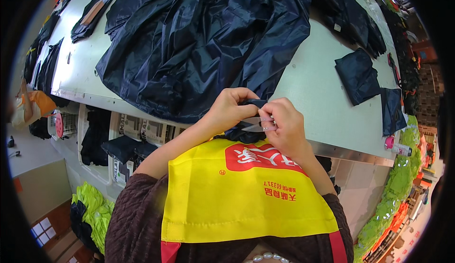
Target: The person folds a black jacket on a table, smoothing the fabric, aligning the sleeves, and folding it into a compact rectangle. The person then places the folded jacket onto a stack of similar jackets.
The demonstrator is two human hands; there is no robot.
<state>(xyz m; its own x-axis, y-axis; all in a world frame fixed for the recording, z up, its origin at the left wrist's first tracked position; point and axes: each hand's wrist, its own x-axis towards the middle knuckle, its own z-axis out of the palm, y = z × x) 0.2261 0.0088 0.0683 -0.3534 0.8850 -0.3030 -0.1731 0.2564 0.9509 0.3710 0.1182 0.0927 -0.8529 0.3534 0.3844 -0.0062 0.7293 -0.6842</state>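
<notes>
A large dark navy garment [204, 40] of shiny, crumpled fabric spreads over the table, and its near end hangs over the front edge toward me. My left hand [230, 107] is closed, pinching a fold of this fabric between thumb and fingers. Close beside it, my right hand [286, 123] is curled around a small pair of scissors [254, 125] with pale handles, the blades pointing left beneath my left hand. The right fingertips also meet the same fold of fabric. What lies between the two pinches is too small to make out.
The white table [310, 99] has folded dark pieces [358, 76] at its right and a dark stack [95, 14] at its far left. A bottle with a pink cap [398, 146] stands at the right corner. Bright yellow-green fabric [92, 208] lies lower left. Another person [31, 106] is at far left.
</notes>
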